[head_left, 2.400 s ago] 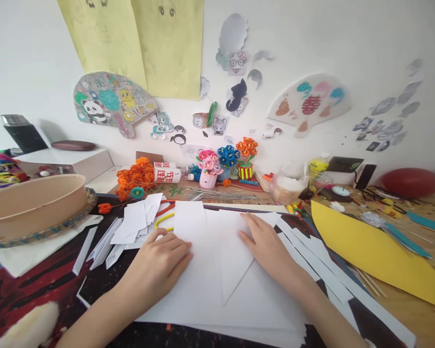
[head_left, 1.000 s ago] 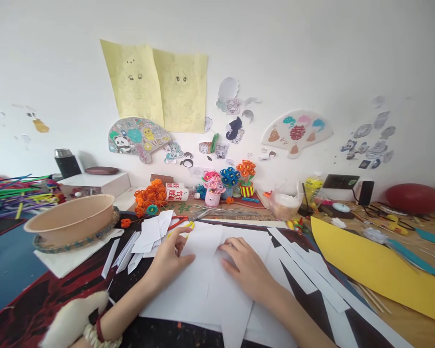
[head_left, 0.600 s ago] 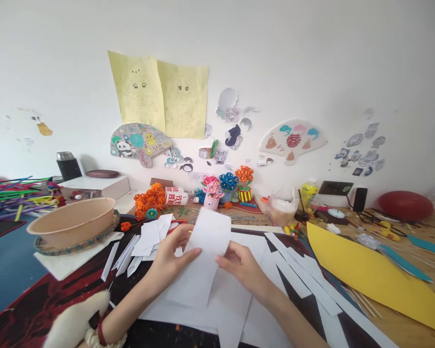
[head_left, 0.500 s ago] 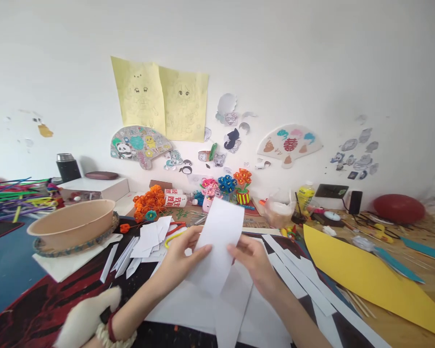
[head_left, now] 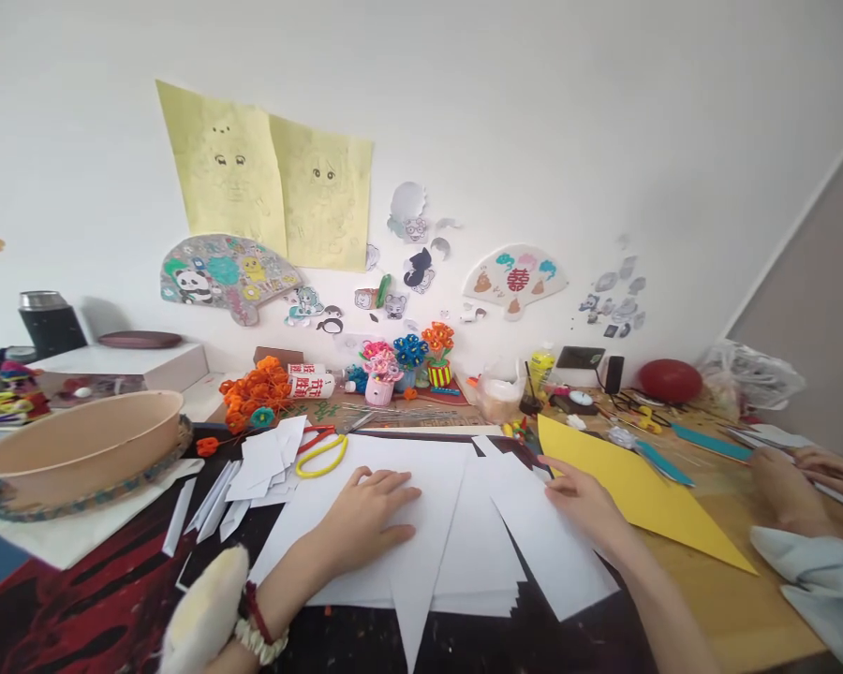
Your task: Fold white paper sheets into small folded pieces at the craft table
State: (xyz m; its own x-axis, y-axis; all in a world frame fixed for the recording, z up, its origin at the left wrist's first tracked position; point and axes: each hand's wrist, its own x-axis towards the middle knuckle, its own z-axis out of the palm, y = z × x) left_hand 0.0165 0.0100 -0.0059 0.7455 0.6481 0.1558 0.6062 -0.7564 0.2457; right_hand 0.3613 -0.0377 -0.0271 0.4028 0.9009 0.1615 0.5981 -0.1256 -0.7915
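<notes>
My left hand (head_left: pixel 374 513) lies flat with its fingers spread on a pointed white paper sheet (head_left: pixel 428 534), on top of several other white sheets. My right hand (head_left: pixel 582 496) is to the right, thumb and fingers closed at the edge of a wide white paper strip (head_left: pixel 552 538) that slants toward me. Part of that grip is hidden. Yellow-handled scissors (head_left: pixel 321 457) lie beyond my left hand, beside a pile of small white paper pieces (head_left: pixel 267 463).
A beige basin (head_left: pixel 84 435) stands at the left, and folded paper strips (head_left: pixel 214 496) lie nearby. Yellow card (head_left: pixel 639 496) covers the right side. At the far right, another person's hands (head_left: pixel 791 491) handle paper. Craft flowers (head_left: pixel 411 356) line the back near the wall.
The paper piece held up between both hands is down. My left hand now rests on the sheets, and my right hand has moved right. The view has turned right, revealing another person's hands.
</notes>
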